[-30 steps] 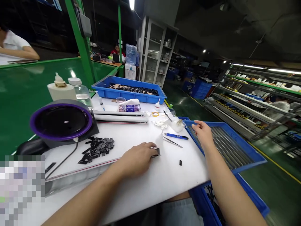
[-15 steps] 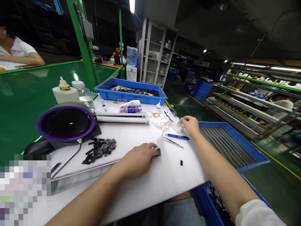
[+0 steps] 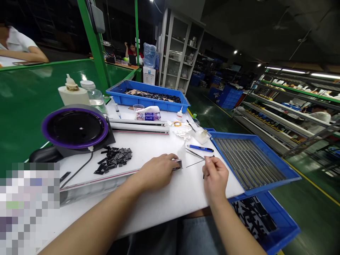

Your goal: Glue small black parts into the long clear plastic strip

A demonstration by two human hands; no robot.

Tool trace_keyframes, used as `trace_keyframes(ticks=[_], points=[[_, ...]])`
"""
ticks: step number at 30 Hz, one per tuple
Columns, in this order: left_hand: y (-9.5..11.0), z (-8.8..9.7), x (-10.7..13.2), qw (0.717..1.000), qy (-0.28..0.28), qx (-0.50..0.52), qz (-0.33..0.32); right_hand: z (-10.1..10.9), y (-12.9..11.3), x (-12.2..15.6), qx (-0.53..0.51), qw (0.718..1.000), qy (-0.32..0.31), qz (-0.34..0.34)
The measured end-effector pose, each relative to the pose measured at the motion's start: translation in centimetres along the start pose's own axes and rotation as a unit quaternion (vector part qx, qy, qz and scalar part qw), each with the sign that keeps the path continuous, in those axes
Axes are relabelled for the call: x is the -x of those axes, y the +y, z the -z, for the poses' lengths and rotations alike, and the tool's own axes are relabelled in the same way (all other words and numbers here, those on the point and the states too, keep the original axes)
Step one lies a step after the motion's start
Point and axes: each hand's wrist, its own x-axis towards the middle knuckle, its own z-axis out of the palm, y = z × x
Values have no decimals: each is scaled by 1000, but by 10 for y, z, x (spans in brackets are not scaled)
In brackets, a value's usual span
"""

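My left hand [image 3: 159, 170] is wrapped over the near end of a long pale metal profile [image 3: 98, 182] with a red line along it. The profile's end [image 3: 179, 164] juts out just past my fingertips. My right hand [image 3: 216, 175] is closed in a pinch on a thin dark stick [image 3: 195, 164], which points left toward that end. Metal tweezers [image 3: 193, 153] lie on the table, one end reaching my right fingers. Beyond them lies a blue pen [image 3: 200, 148]. A small clear container [image 3: 202, 136] stands farther back. A heap of small black pieces [image 3: 117, 159] lies left of my left hand.
A round purple-rimmed device [image 3: 75, 125] stands at the left, bottles behind it. Two more profiles [image 3: 140, 130] lie across the table. Blue trays stand at the back [image 3: 148, 102], at the right with metal bars [image 3: 247, 161], and below right [image 3: 287, 226]. A co-worker sits at far left.
My right hand has come back from the clear container toward me, and the thin stick now shows in it. My left hand stays on the profile. The view has shifted slightly.
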Motion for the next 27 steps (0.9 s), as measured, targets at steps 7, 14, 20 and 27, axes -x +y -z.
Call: trace_keyframes(ticks=[7,14,20,27], points=[[5,1,2,1000,3,-9,4,-6,7,12,124,991,-28,46],[5,0,1,1000,1,-13,1,-8,11,9,165,984,-56,39],[2,-1,3,1000,13,-15,-4,-4,-6,7,156,984,-26,86],[3,5,5,1000,4,-11,-2,11,-42,-98,276,925,54,254]])
